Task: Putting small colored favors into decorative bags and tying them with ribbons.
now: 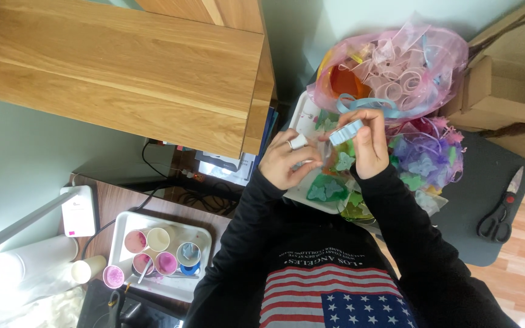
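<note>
Pale blue, the short ribbed strip of plastic (346, 132) lies tilted between the two hands above the white tray (304, 115), pinched at its right end by the right hand (369, 143), while the left hand (287, 161) curls half-closed just beside its lower end.

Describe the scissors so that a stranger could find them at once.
Start at the cardboard box on the right, then look below it to the dark grey mat. The scissors lie there alone, closed, with black handles, the only metal tool beside the colourful plastic scraps.
</note>
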